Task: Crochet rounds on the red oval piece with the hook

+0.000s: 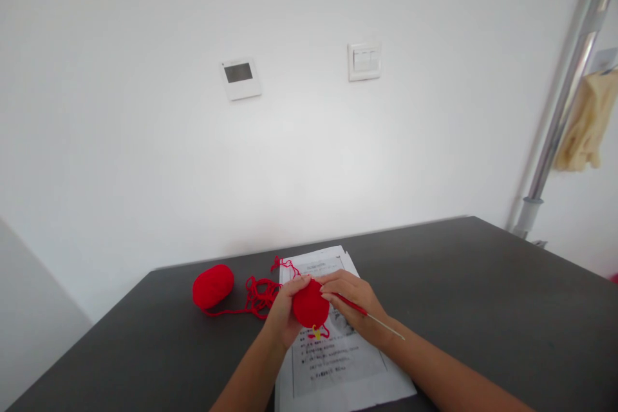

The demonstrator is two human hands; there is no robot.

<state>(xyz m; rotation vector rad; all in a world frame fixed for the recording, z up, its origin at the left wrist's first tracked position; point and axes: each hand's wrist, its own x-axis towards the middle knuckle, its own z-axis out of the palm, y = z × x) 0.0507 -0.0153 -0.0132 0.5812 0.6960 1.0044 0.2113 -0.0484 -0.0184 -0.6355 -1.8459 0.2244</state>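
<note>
My left hand [286, 309] grips the left edge of a round red crochet piece [310, 304], thumb on top. A small yellow stitch marker [316, 332] and a short red yarn tail hang at its lower edge. My right hand [355, 299] is closed around a crochet hook [362, 311] with a red grip; its thin metal shaft points down to the right, over the wrist. The right fingertips touch the piece's upper right edge. Whether the hook's other end sits in a stitch is hidden by the fingers.
A red yarn ball [213, 286] lies left on the dark table [434, 270], its strand running to a loose yarn tangle [261, 294]. Printed sheets [347, 367] lie under my hands. Behind the table stands a white wall [299, 161]; a metal pole [564, 109] rises at the right.
</note>
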